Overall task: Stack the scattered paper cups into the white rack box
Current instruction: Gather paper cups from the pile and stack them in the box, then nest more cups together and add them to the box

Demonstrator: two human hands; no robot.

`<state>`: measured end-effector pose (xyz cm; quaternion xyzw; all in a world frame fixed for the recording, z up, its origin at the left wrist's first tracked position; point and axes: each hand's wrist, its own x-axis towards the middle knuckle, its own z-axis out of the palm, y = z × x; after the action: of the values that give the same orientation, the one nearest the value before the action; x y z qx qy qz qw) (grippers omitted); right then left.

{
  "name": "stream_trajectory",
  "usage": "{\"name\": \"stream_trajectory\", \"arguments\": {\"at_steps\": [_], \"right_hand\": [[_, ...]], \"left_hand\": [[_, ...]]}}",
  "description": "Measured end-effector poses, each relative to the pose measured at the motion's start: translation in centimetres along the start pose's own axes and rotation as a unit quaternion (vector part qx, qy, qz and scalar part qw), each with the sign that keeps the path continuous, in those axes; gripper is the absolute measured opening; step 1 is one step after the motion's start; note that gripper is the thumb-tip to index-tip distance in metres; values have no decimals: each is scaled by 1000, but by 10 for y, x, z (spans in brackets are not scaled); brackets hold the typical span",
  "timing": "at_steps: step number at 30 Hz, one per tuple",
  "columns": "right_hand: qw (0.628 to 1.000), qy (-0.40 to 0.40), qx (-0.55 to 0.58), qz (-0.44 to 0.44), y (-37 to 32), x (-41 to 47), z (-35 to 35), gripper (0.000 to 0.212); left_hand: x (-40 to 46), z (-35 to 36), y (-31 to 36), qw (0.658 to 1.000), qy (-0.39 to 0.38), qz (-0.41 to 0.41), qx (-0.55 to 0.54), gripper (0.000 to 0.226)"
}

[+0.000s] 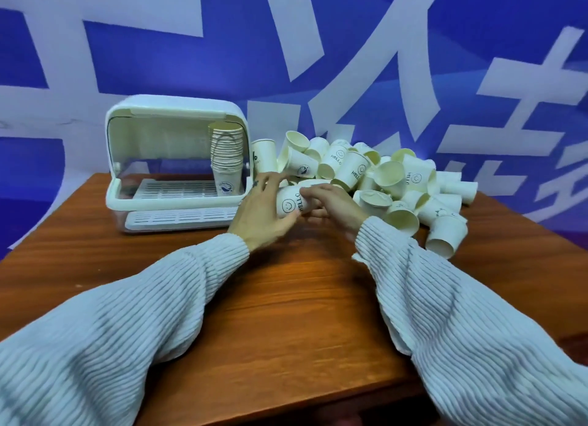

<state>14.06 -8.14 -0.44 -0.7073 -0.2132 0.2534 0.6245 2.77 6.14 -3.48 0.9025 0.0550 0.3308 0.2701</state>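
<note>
Fingers around smooth paper cup

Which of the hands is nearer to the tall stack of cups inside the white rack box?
Left. The left hand is just right of the stack of cups; the right hand is farther right, by the pile.

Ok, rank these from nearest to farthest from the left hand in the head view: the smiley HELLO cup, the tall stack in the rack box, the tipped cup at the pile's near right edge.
1. Smiley HELLO cup: held in the left hand.
2. Tall stack: behind it, inside the white rack box, right side.
3. Tipped cup: far right, at the near edge of the pile.
</note>
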Motion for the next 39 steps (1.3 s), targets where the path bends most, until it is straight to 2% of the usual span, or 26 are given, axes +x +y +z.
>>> {"name": "stream_trajectory", "arguments": {"at_steps": [4,6,7,8,9,11,13,16,18,21,23,26,29,33,39], "right_hand": [[1000,8,-10,18,4,-16,-26,33],[993,68,-93,-30,1,-21,-41,27],[974,123,-175,-77,-1,-22,-50,26],[936,181,-277,-122,-2,-23,-59,27],[883,220,-387,-149,-2,-24,-69,30],[787,226,-557,-139,1,-24,-85,37],[738,195,-635,-117,8,-25,-96,36],[707,198,-661,-154,12,-28,-100,27],[700,233,-644,-201,6,-28,-95,23],[710,280,-580,-284,-11,-26,-78,23],[746,271,-509,-333,-24,-22,-58,24],[810,212,-391,-383,-38,-12,-15,19],[840,164,-336,-393,-45,0,32,17],[839,109,-347,-404,-46,20,85,16],[797,50,-486,-355,-37,37,130,24]], "left_hand": [[6,18,10,997,-75,-15,2,81],[6,28,19,996,-87,-5,2,80],[5,31,23,997,-79,-10,-4,79],[6,33,26,997,-69,-20,-13,79],[7,35,29,997,-62,-31,-21,78],[7,36,32,998,-56,-32,-24,74],[7,33,33,999,-44,-10,-17,69],[7,22,30,1000,0,17,-2,63],[9,9,27,999,38,18,-6,66],[14,-16,23,995,90,-32,-18,71],[16,-36,17,991,119,-64,-8,69],[15,-67,-1,981,180,-71,6,61],[11,-97,-24,969,232,-79,23,58],[2,-126,-49,955,274,-112,26,60],[-11,-143,-68,954,270,-125,36,60]]}}
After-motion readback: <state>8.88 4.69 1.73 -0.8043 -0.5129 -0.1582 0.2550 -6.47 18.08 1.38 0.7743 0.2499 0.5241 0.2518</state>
